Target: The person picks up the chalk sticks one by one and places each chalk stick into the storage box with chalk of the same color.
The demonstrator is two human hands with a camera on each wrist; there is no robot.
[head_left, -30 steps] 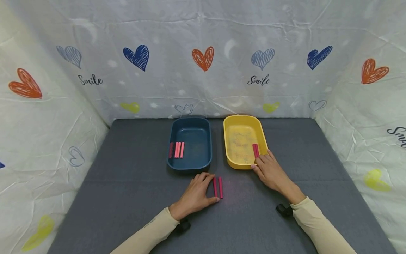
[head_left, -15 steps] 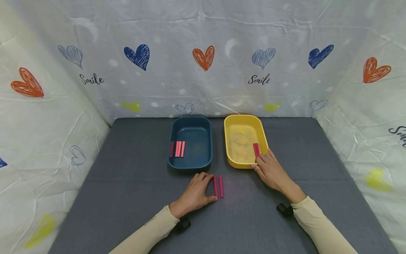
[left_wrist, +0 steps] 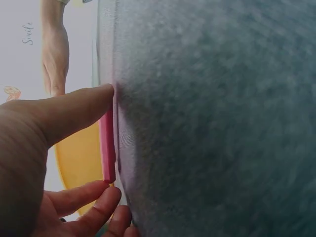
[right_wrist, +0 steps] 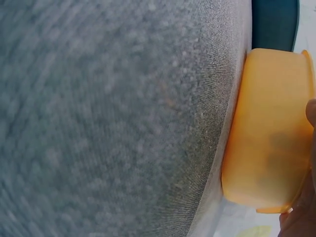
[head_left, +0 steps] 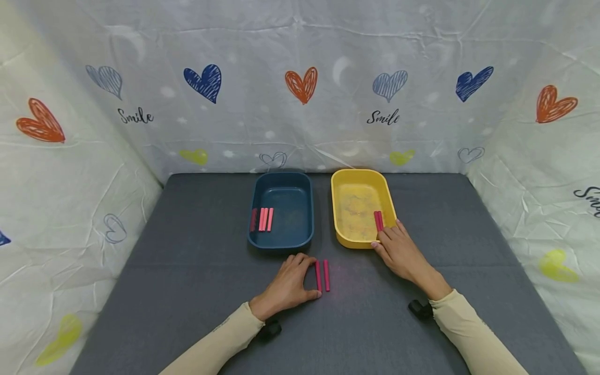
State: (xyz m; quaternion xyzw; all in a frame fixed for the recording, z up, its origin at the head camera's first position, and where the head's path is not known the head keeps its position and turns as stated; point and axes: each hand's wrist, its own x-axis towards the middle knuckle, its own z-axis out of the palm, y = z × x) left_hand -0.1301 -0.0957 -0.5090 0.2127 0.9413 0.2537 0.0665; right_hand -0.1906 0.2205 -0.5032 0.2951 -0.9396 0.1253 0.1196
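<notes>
In the head view, we look down at a grey counter where two bare hands work. The left hand grasps a magenta stick lengthwise, its index finger at the far end and its thumb at the near end. We cannot tell whether this stick rests on the cloth. Just to its right lies a second magenta stick, nearly parallel. The right hand grips the near right corner of a yellow tray, thumb outside the near wall, fingers reaching over the rim. Two dark pink sticks lie side by side in that corner; we cannot tell whether the fingers touch them. To the left stands a blue tray, holding three pale pink sticks in a row and darker pink by its shaded left wall. Behind hangs white fabric printed with hearts and the word "Smile".

In the left wrist view, we see the thumb pressed to one end of the magenta stick and a fingertip at the other, the yellow tray beyond.

In the right wrist view, we see the yellow tray's outer wall, part of the right hand at its rim, and the blue tray behind.
</notes>
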